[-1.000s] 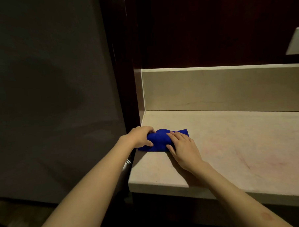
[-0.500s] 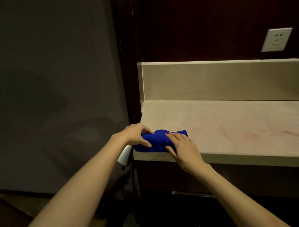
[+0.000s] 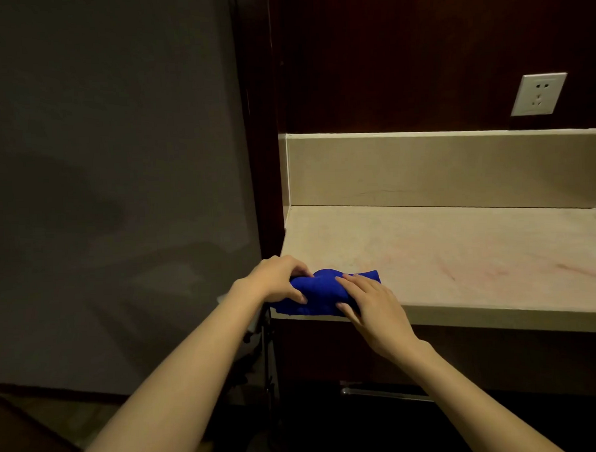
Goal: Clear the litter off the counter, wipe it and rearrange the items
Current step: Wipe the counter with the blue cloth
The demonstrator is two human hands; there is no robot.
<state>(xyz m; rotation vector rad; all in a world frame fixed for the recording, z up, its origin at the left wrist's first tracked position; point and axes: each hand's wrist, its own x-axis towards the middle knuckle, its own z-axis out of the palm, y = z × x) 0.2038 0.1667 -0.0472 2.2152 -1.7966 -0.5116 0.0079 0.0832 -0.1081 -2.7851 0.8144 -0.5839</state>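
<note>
Left hand [image 3: 275, 279]: fingers curled, gripping left end of blue cloth [image 3: 321, 293]. Right hand [image 3: 370, 303]: fingers extended, pressing flat on cloth's right end. Both forearms outstretched. Cloth bunched between hands, at front left corner of counter [image 3: 461, 253], overlapping front edge.

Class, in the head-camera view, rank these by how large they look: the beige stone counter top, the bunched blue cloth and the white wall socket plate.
1. Beige stone counter top, clearly largest.
2. Bunched blue cloth, partly covered by both hands.
3. White wall socket plate, smallest; it sits farther from the camera, so its true size against the cloth is unsure.
</note>
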